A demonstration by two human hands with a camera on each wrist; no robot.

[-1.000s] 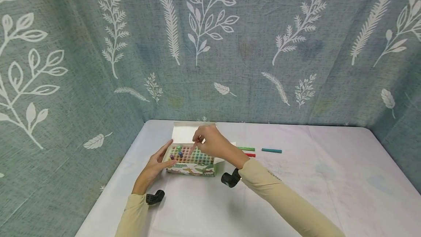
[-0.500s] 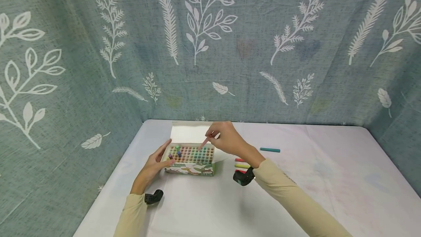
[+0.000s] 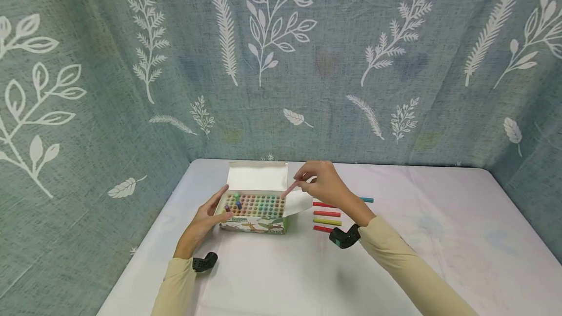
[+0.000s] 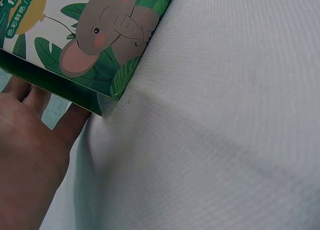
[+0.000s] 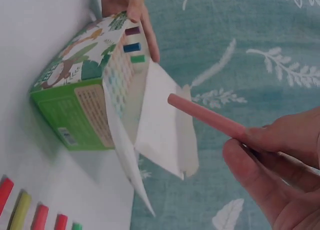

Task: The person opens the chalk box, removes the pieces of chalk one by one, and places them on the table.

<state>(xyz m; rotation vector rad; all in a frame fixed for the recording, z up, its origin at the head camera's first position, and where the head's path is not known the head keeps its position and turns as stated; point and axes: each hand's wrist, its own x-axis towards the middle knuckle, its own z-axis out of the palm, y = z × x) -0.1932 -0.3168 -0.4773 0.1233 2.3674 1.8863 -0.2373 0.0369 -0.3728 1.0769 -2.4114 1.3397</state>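
Observation:
A cardboard box (image 3: 254, 225) with animal pictures stands with its lid (image 3: 256, 177) open toward the back. My left hand (image 3: 204, 221) holds its left end, thumb at the front edge and fingers along the far side. In the right wrist view, my right hand (image 5: 275, 162) pinches a pink chalk stick (image 5: 205, 115) by one end, its other end pointing out toward the box. Purple, blue (image 5: 132, 47) and green (image 5: 137, 59) sticks poke up from the holed top near the left hand. An elephant print (image 4: 100, 27) shows in the left wrist view.
Right of the box lies a row of red and yellow (image 3: 327, 221) sticks, partly behind my right wrist. A teal stick (image 3: 366, 200) lies beyond them. The box's white side flap (image 3: 298, 203) sticks out rightward. A patterned curtain (image 3: 281, 111) hangs behind the table.
My right hand has moved right with the pink chalk stick, from over the middle of the box to above its right end. My left hand stays on the box.

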